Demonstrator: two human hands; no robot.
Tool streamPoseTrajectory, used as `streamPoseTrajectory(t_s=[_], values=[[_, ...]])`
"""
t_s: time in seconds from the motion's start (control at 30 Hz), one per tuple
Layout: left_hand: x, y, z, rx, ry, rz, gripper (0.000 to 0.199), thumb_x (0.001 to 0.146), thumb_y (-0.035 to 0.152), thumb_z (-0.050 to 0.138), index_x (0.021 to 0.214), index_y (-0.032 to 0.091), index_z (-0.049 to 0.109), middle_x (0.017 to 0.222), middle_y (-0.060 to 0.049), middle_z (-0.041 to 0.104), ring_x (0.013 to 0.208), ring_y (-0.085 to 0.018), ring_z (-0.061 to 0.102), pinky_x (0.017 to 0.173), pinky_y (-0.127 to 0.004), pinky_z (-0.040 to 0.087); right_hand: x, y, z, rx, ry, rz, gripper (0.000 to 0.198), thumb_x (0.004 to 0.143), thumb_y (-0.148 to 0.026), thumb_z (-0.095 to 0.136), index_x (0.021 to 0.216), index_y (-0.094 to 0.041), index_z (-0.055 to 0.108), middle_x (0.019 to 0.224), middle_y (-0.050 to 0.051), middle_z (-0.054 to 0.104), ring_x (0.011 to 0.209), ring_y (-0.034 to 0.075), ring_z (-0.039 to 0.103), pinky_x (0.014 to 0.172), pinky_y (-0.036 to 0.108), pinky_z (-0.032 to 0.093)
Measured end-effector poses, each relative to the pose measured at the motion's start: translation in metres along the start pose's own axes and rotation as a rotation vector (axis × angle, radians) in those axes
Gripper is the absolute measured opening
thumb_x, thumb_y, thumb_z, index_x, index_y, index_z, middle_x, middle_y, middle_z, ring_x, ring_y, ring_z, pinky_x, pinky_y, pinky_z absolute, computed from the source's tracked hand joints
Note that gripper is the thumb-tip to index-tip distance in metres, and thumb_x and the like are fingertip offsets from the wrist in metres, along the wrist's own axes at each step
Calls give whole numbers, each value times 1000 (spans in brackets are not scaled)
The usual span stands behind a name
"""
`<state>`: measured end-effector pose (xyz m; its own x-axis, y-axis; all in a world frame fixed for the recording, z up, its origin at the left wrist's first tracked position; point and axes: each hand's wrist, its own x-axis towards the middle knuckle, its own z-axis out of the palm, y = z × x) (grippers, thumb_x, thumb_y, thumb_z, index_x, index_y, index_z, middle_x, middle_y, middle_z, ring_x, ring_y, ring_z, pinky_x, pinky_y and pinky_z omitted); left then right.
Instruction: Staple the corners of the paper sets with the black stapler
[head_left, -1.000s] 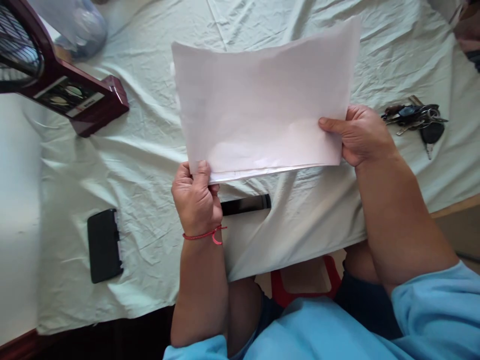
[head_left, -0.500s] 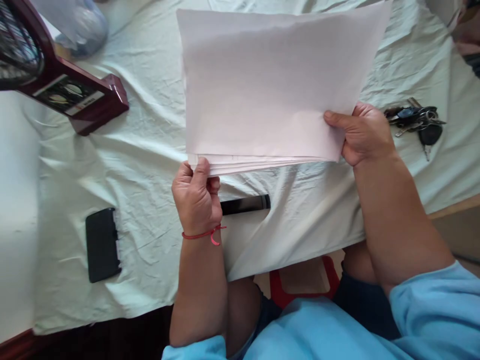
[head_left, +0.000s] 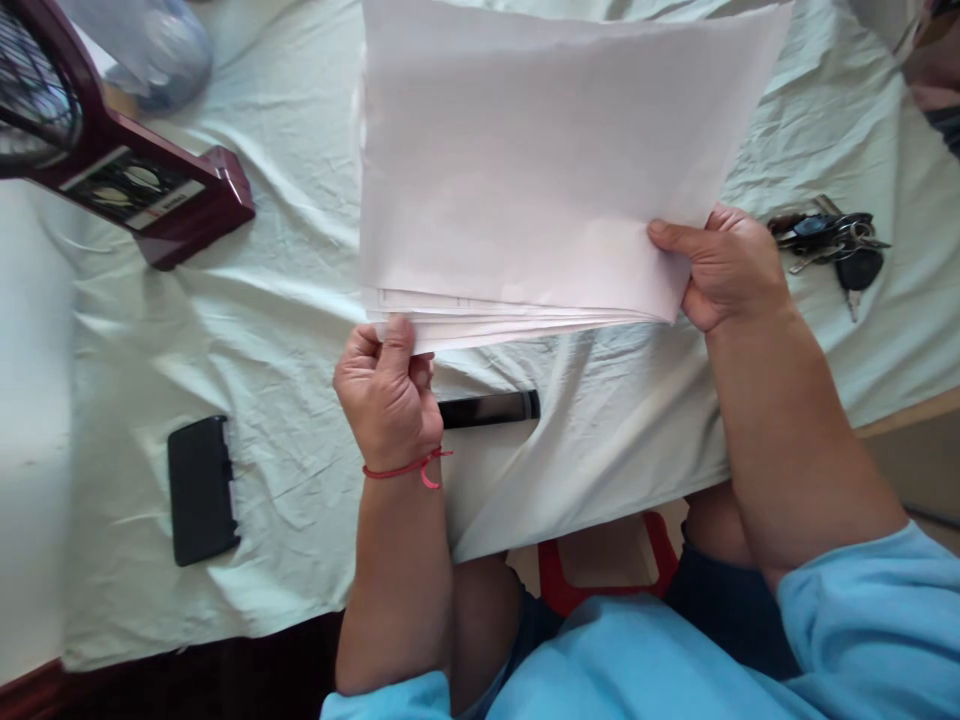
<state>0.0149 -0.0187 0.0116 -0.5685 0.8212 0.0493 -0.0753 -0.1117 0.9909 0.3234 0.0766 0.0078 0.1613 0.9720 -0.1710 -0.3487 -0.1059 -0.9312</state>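
Note:
A stack of white paper sheets [head_left: 540, 170] is held above the cloth-covered table, its near edges fanned apart at the left. My left hand [head_left: 390, 390] pinches the near left corner, thumb on top and fingers curled beneath. At the near right corner my right hand [head_left: 727, 265] grips the stack, thumb lying on the top sheet. Faint printed lines show on a lower sheet; the top one looks blank. Partly behind my left wrist, a dark, flat phone-like object [head_left: 491, 409] lies near the table edge.
A pale green cloth [head_left: 300, 500] with wrinkles covers the table. On it lie a black case [head_left: 202, 490] at the left, a dark red electric racket [head_left: 187, 205] at upper left, a plastic bag [head_left: 169, 60] behind it, and keys [head_left: 844, 240] at the right. Below is a red stool [head_left: 551, 580].
My left hand has shifted slightly left, spreading the sheets' near edges further apart. The top sheet's left side has risen a little. My right hand has stayed almost still.

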Motion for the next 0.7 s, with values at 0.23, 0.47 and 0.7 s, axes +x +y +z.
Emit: streamPoseTrajectory(t_s=[0.23, 0.47, 0.7], values=[[1, -1, 0, 12, 48, -20, 61, 85, 65, 108, 77, 27, 61, 71, 5, 57, 53, -10, 45, 43, -24, 37, 0, 0, -1, 30, -29, 16, 42, 62, -18, 109, 93, -24, 81, 125, 5, 93, 141, 32, 81, 126, 48, 66], [4, -9, -1, -12, 18, 54, 50, 94, 65, 103, 88, 28, 70, 101, -3, 81, 111, -26, 83, 107, -40, 74, -7, -3, 1, 5, -58, 70, 42, 61, -21, 107, 98, -25, 88, 119, 3, 93, 131, 33, 85, 121, 49, 70], [8, -11, -9, 13, 4, 30, 58, 94, 73, 101, 85, 26, 69, 102, -3, 81, 111, -27, 82, 99, -39, 74, -5, -4, -2, -37, -92, 50, 41, 64, -27, 108, 99, -27, 87, 122, 3, 92, 142, 35, 81, 122, 53, 70]])
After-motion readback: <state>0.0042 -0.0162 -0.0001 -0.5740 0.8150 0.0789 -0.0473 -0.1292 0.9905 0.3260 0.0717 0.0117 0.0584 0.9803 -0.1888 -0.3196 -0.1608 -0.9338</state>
